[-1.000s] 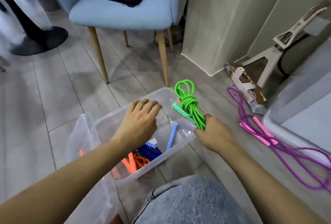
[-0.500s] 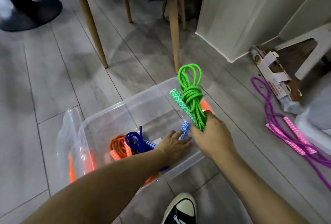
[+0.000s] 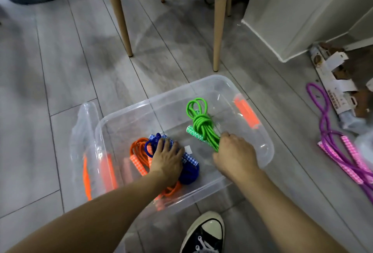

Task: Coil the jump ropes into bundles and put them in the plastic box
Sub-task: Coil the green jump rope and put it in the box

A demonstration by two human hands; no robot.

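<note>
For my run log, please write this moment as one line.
left hand: presses blue rope | right hand: holds green rope in plastic box | purple rope: floor

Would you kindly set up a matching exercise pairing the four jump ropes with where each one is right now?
Things:
1. green rope
2. blue rope
3. orange rope
4. purple rope

Places:
A. loose on the floor, right of the plastic box
B. under the left hand
C. held by the right hand inside the box
D. in the box, nearest its left wall

Pairs: 1-C, 2-B, 3-D, 4-A

Purple rope (image 3: 341, 149) cut by right edge; right hand (image 3: 235, 156) hides green rope (image 3: 202, 126) end.
</note>
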